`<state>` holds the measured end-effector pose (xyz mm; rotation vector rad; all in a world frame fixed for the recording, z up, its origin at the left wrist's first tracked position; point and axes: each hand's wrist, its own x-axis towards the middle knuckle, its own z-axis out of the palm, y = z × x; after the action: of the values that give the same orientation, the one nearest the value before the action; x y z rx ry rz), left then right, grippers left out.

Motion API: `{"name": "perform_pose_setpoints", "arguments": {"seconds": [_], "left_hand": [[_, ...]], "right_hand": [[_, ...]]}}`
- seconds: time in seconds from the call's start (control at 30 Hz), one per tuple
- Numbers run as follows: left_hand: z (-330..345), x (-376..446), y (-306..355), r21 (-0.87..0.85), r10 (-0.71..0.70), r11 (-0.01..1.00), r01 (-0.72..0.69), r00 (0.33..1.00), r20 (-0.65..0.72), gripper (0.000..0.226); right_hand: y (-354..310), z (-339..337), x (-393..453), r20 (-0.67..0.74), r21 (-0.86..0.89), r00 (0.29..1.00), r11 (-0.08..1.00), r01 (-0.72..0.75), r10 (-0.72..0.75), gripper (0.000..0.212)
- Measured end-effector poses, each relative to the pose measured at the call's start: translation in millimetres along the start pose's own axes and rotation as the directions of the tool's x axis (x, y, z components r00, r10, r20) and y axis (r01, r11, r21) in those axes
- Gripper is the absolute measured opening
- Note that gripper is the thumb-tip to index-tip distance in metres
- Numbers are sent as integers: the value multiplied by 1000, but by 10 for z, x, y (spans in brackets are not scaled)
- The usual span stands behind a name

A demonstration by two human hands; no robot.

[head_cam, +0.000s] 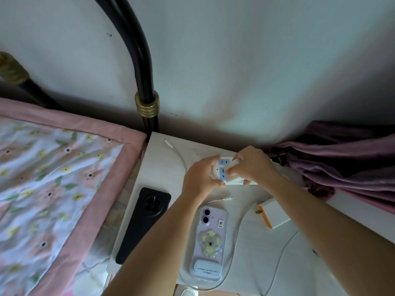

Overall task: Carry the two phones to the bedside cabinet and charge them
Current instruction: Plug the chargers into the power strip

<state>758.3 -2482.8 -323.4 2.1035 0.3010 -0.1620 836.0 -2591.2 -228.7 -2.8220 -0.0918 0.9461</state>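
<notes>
Both hands, left hand (199,178) and right hand (251,165), clamp the white plastic power strip (224,170) at the counter's (162,167) far side; the black phone (143,225) and lilac koala-case phone (208,244) lie nearer, lengthwise near-to-far.

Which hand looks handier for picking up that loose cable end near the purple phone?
Left, probably: the left hand is nearer the cable end by the purple phone; both hands grip the power strip.

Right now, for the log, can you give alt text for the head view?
Both hands, left hand and right hand, grip a white power strip above a white bedside cabinet. A black phone and a lilac koala-case phone lie face down, cables unplugged.
</notes>
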Motion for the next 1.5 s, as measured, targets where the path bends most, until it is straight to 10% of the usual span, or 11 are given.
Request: {"name": "perform_pose_setpoints", "arguments": {"seconds": [0.83,0.93,1.07,1.2,1.33,1.5], "left_hand": [[-18,33,-98,145,64,986,-78,993,101,91],[-51,-6,-74,98,42,993,-59,985,167,98],[-68,37,-19,-67,-60,995,73,984,168,87],[-18,25,126,167,3,986,-28,989,146,72],[-22,44,188,321,107,937,-135,989,106,66],[-22,45,198,427,138,888,-169,985,102,73]], "right_hand": [[-207,342,-169,-159,-254,987,967,-24,-18,25],[-56,224,-126,16,61,999,997,-42,41,33],[373,-148,-123,245,621,964,748,-234,98,30],[1074,-184,-115,166,355,951,883,-306,263,21],[1451,1,-182,75,-32,921,924,-382,383,71],[1394,316,-265,100,-94,915,920,-382,390,102]]}}
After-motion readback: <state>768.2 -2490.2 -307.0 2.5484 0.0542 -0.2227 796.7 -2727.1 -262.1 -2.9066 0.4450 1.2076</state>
